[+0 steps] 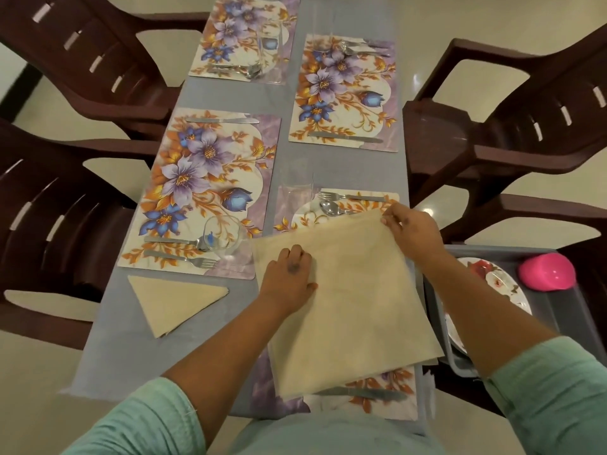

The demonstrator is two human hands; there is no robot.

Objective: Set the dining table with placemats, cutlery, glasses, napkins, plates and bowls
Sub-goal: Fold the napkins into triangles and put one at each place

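Fingers (392, 221) of my right hand (415, 234) pinch the beige napkin's (351, 310) far corner; left hand (289, 277) fingers press flat near its left edge.

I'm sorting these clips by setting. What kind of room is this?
Most likely a home dining room: a long table laid with floral placemats, cutlery and glasses, with brown plastic armchairs along both sides.

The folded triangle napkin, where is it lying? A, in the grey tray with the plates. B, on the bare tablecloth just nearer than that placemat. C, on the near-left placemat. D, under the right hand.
B: the folded triangle napkin lies on the tablecloth, just off the near-left placemat.
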